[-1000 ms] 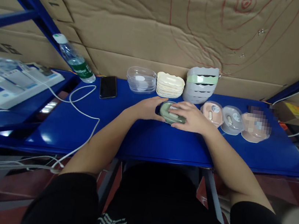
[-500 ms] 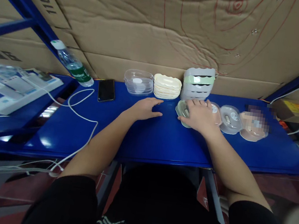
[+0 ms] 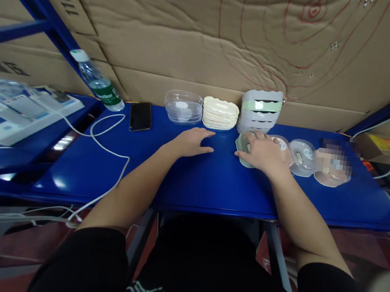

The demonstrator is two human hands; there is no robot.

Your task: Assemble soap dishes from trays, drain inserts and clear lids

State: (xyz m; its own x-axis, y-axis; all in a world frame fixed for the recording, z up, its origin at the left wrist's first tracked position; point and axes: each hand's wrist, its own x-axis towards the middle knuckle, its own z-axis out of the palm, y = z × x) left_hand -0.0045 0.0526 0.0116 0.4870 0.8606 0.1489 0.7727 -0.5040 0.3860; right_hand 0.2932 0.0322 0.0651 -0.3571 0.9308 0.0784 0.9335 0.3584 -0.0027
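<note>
My right hand is bent over a pale green see-through plastic lid, thumb on its near side and fingers over the far edge. The palm hides part of the lid. To its right lie a pinkish lid, a clear greyish lid and another pinkish lid in a row. My left hand holds nothing; its thumb and fingers are apart, above the blue table. Just beyond it are stacked clear plastic containers and stacked cream wavy-edged trays.
Behind my right hand stands a tall stack of grey and green wavy-edged containers. A phone, a water bottle and a white cable lie left on the blue table. Cardboard lines the back.
The green lid has shifted slightly right, further under my right hand, whose fingers have curled a little more. My left hand keeps its pose. The view has moved slightly.
</note>
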